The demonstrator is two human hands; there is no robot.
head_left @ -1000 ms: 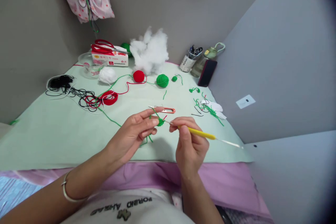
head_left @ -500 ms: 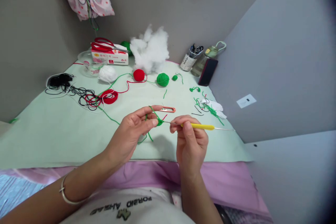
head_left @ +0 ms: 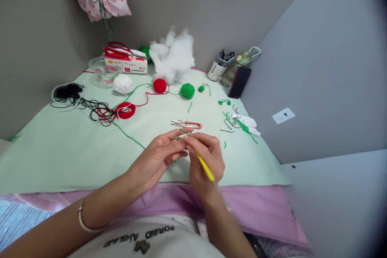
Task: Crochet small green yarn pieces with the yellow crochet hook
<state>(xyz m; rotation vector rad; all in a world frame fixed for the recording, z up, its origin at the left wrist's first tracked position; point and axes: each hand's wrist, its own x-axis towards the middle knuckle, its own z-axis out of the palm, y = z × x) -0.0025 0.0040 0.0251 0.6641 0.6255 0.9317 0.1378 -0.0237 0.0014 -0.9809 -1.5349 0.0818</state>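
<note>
My left hand (head_left: 161,151) pinches a small green crochet piece, now mostly hidden behind the fingers. A strand of green yarn (head_left: 185,132) shows at its raised forefinger. Close against it, my right hand (head_left: 208,157) is closed round a crochet hook (head_left: 205,167) with a yellow handle, which slants down toward me. The fingertips of both hands meet, so the hook's working tip is out of sight. Just beyond them lie thread snips (head_left: 193,125) with an orange handle. Green yarn (head_left: 128,135) trails from the left hand across the table.
Farther back are a green yarn ball (head_left: 187,91), a red yarn ball (head_left: 159,85), a white yarn ball (head_left: 122,84) and fluffy white stuffing (head_left: 173,57). Tangled black yarn (head_left: 69,92) lies left. Yarn scraps (head_left: 244,127), a phone (head_left: 240,82) and a bottle (head_left: 234,68) are right.
My right hand has moved left to meet the left hand, and the hook has swung from nearly level to slanting toward me. The snips are less covered; a green scrap shows at right.
</note>
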